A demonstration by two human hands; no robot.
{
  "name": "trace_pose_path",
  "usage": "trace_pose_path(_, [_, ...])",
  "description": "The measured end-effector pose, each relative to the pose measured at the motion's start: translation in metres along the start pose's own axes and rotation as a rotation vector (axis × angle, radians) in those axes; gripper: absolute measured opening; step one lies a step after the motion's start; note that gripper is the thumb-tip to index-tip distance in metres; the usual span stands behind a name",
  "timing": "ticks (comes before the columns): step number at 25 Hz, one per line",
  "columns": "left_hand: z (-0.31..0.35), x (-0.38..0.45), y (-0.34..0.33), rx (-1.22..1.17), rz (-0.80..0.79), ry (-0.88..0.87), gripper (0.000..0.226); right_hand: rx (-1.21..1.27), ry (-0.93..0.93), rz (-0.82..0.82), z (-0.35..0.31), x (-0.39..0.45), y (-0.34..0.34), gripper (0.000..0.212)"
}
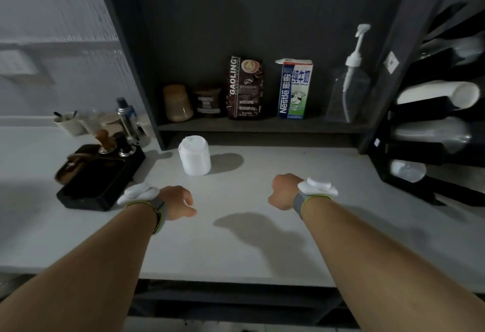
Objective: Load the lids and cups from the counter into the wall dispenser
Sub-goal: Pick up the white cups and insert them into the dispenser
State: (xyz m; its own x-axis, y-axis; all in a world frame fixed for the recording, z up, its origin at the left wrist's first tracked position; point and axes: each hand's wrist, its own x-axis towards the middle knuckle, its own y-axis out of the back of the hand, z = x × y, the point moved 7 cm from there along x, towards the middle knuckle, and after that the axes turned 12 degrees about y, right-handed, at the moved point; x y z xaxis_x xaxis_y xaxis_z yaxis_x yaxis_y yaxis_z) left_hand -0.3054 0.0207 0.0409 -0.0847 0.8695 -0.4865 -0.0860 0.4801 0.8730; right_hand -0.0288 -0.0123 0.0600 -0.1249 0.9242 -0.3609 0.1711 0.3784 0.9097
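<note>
Left hand (pixel 176 202): we are holding it low over the counter (pixel 236 247), left of centre in the frame, fingers curled into a loose fist, gripping nothing.
Right hand (pixel 284 191): we are holding it right of centre, fingers curled under in a fist, also empty.
Lids (pixel 194 155): a white stack is standing on the counter above and between our hands, nearer the left one, well apart from both sets of fingers.
Dispenser (pixel 433 126): it is hanging at the right edge of the frame, black, with white cups (pixel 443 94) lying in its slots.
Shelf (pixel 257 124): it is carrying a milk carton (pixel 294 90) and a coffee bag (pixel 245 87) at upper centre.
</note>
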Motion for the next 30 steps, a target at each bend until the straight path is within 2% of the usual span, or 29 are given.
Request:
trace_pose_path(3, [-0.010,0.035,0.006,-0.162,0.007,0.012,0.039,0.098,0.009,0.032,-0.007,0.044,0.001,0.019])
trace_pose_path(5, [-0.026,0.060,0.010,-0.404,0.031,0.064,0.031,0.220,0.027,0.059,-0.012,0.071,0.002,0.029])
trace_pose_path(9, [-0.050,0.120,0.013,-1.024,0.004,0.270,0.047,0.548,0.051,0.039,-0.030,0.139,-0.004,0.051])
trace_pose_path(11, [-0.043,0.137,0.013,-1.220,-0.065,0.304,0.051,0.753,0.052,0.040,-0.040,0.164,-0.008,0.057])
trace_pose_path(12, [-0.037,0.146,0.013,-1.284,-0.114,0.317,0.061,0.859,0.054,0.048,-0.045,0.178,-0.010,0.058])
trace_pose_path(14, [-0.026,0.158,0.012,-1.343,-0.179,0.319,0.080,1.027,0.064,0.067,-0.057,0.195,-0.012,0.058])
trace_pose_path(16, [-0.020,0.176,0.010,-1.370,-0.217,0.330,0.086,1.141,0.077,0.070,-0.072,0.219,-0.015,0.055])
trace_pose_path(20, [-0.019,0.188,0.010,-1.375,-0.215,0.331,0.076,1.232,0.080,0.008,-0.093,0.246,-0.026,0.051])
trace_pose_path(26, [-0.006,0.194,0.009,-1.442,-0.322,0.293,0.071,1.424,-0.101,-0.175,-0.096,0.261,-0.047,0.064])
trace_pose_path(30, [0.007,0.191,0.014,-1.516,-0.297,0.257,0.066,1.483,-0.109,-0.128,-0.087,0.259,-0.050,0.038])
